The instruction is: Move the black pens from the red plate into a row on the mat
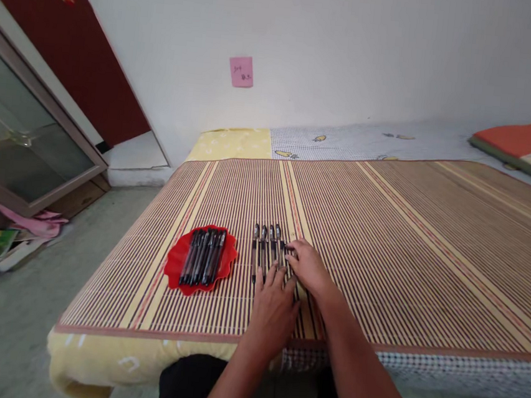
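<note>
A row of several dark-capped pens [262, 249] lies side by side on the striped bamboo mat [247, 197], caps pointing away from me. My left hand [275, 297] rests palm down over the near ends of the row, fingers stretched out and touching the pens. At the row's right side, the bent fingers of my right hand [308, 267] close on a black pen [282, 247], most of it hidden by my hands. More pens [202, 257] lie in a red scalloped dish [174, 265], to the left of the row.
The mat covers a bed with a yellow sheet [233, 144] and a patterned grey sheet [369, 143]. An orange and green folded item [525, 139] lies far right. A pink note [241, 71] hangs on the wall. At left stand a glass-fronted cabinet [24, 119] and piled items [7, 243].
</note>
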`<state>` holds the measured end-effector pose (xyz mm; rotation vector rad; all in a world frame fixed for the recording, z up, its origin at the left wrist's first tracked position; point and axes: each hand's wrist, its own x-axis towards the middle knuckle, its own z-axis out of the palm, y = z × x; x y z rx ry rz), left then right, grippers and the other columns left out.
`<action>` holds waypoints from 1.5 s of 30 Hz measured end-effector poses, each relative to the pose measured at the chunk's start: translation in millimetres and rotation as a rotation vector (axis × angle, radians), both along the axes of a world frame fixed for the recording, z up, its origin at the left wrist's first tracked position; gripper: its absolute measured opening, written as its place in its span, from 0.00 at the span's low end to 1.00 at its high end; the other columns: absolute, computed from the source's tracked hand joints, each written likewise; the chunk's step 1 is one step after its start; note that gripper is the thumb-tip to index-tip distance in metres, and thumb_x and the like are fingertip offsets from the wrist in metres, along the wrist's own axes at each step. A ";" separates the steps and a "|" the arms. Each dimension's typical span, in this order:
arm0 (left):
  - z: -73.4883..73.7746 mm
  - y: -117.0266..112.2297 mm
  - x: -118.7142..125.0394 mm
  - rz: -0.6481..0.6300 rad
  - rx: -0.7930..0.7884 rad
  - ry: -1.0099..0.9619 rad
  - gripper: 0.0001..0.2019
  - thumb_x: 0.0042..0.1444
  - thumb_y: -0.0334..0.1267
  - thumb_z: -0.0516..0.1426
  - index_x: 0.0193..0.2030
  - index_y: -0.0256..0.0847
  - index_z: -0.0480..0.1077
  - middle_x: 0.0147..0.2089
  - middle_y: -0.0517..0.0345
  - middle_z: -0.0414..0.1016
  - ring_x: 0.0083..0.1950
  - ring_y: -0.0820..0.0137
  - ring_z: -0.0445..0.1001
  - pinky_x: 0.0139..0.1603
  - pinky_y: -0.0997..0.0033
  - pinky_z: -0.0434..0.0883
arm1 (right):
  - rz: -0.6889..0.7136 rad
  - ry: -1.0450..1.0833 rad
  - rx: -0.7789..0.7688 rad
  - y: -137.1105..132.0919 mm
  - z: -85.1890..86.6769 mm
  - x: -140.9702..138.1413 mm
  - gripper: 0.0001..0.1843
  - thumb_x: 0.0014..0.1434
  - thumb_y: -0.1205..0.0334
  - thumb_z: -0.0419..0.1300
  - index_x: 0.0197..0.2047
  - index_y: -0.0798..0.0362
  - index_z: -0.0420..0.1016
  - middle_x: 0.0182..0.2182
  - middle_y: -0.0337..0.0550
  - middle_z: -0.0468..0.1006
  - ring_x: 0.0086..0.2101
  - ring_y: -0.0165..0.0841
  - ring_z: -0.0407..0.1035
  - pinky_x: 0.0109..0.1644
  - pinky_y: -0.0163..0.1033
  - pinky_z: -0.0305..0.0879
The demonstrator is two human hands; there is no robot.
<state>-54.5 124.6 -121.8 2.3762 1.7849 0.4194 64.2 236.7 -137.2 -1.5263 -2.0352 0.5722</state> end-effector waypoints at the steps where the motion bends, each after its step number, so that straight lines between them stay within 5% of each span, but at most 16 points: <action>1: 0.5 -0.4 0.2 -0.001 0.000 -0.005 0.20 0.64 0.41 0.55 0.61 0.43 0.66 0.67 0.49 0.66 0.73 0.54 0.55 0.74 0.38 0.48 | -0.005 0.001 0.001 -0.1 0.2 -0.4 0.11 0.58 0.72 0.61 0.45 0.56 0.77 0.44 0.49 0.76 0.46 0.36 0.71 0.53 0.39 0.64; 10: 1.9 -1.4 0.9 -0.008 0.000 -0.050 0.20 0.63 0.37 0.55 0.61 0.40 0.65 0.63 0.48 0.69 0.68 0.57 0.63 0.73 0.43 0.52 | 0.010 0.015 0.024 -0.3 -3.5 -1.8 0.11 0.59 0.73 0.61 0.44 0.55 0.78 0.43 0.47 0.75 0.45 0.35 0.71 0.53 0.38 0.64; 45: 1.7 1.3 -1.7 -0.001 0.021 -0.080 0.22 0.61 0.36 0.57 0.62 0.38 0.66 0.65 0.47 0.69 0.71 0.50 0.59 0.72 0.39 0.56 | 0.074 0.148 0.089 5.3 -14.2 4.2 0.12 0.60 0.72 0.57 0.44 0.55 0.79 0.43 0.51 0.78 0.43 0.37 0.73 0.53 0.44 0.67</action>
